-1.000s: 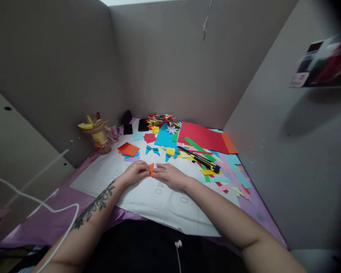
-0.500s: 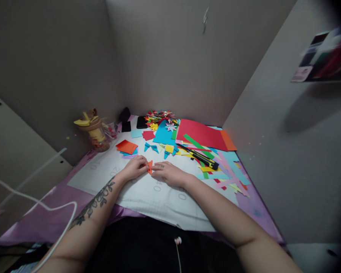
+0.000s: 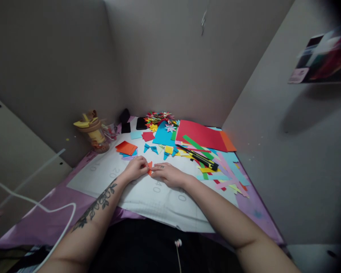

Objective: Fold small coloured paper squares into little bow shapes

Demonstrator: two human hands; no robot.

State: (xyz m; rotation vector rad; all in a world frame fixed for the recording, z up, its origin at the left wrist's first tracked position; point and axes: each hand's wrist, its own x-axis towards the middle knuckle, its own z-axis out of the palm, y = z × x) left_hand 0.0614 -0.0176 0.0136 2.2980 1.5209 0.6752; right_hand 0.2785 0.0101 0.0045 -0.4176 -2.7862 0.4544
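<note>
From the head view, the left hand [image 3: 136, 167] is curled nearly closed, its fingertips pinching the left edge of a small folded orange paper [image 3: 150, 164]. The right hand [image 3: 169, 173] lies flatter, its fingers close together and fairly straight, tips touching that paper's right side — whether its hidden thumb grips too, I cannot tell. The paper sits between both hands, over a smooth white sheet [image 3: 96, 185] marked with grey numerals. Beyond the left hand lie flat orange squares [image 3: 126, 148]; farther right, winged blue folds [image 3: 154, 150], spiky paper stars [image 3: 156, 118], a stiff red sheet [image 3: 200, 134] and a black-and-yellow cutter [image 3: 201, 159] across thin paper strips [image 3: 230, 168].
</note>
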